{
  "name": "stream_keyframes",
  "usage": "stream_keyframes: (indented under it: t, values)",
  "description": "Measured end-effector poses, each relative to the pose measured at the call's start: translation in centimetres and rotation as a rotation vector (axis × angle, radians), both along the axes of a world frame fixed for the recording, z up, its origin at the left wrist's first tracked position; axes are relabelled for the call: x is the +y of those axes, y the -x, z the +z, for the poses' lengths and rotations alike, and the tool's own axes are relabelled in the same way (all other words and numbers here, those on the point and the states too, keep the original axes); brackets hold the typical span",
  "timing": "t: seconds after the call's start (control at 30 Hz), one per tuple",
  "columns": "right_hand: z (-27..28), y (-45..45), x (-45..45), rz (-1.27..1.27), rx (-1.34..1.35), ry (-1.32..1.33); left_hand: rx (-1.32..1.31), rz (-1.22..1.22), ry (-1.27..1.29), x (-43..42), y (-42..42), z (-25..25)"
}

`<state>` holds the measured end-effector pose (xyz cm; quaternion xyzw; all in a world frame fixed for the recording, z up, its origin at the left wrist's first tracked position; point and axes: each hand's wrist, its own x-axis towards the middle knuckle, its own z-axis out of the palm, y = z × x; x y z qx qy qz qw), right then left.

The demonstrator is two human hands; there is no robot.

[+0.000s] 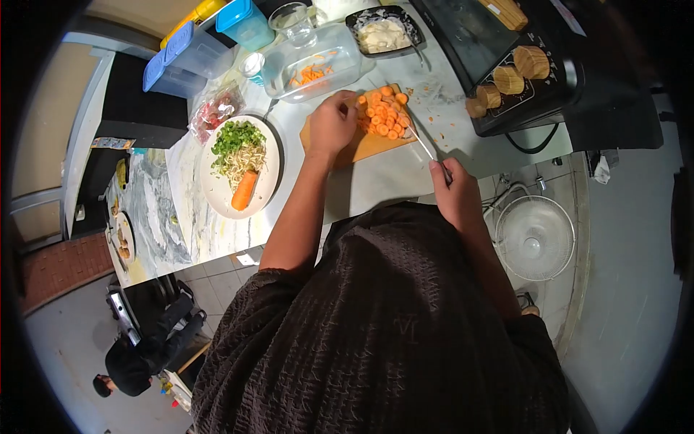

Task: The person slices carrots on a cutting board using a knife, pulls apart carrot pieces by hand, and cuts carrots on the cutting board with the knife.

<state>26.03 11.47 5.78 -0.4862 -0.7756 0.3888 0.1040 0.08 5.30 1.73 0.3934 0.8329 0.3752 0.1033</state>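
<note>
On a wooden cutting board (354, 150) lies a pile of sliced carrots (383, 112), cut into rounds. My right hand (457, 192) is closed around the handle of a knife (423, 141), whose blade reaches up to the right edge of the pile. At the pile's left side my left hand (334, 121) is curled over the board. Its fingertips are partly hidden, so I cannot make out whether a piece is in them. Left of it stands a white plate (212, 194) with chopped green onions (238, 139), bean sprouts (237, 168) and a piece of whole carrot (245, 190).
Behind the board are a clear container (278, 90) with carrot shreds (311, 74) and a black dish (354, 22) of a pale mixture. A black toaster oven (520, 94) stands at right. A fan (535, 235) is on the floor; another person (134, 362) is at lower left.
</note>
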Motion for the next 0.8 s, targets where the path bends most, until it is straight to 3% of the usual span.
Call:
stream_keyframes:
  t: [0.2,0.4,0.63,0.8]
  values:
    - [0.4,-1.5,0.7,-0.091,0.006,0.032,0.183,-0.256,-0.007,2.7,-0.1,-1.3]
    - [-0.4,-2.1,1.0,-0.107,0.066,-0.035,0.271,-0.281,0.014,3.5,0.1,-0.8]
    - [-0.9,-1.4,1.5,-0.059,0.021,0.018,0.206,-0.237,0.024,3.1,0.1,-1.2]
    - [-0.2,-0.6,1.5,-0.032,0.052,0.054,0.013,-0.194,-0.053,1.7,0.7,-1.2]
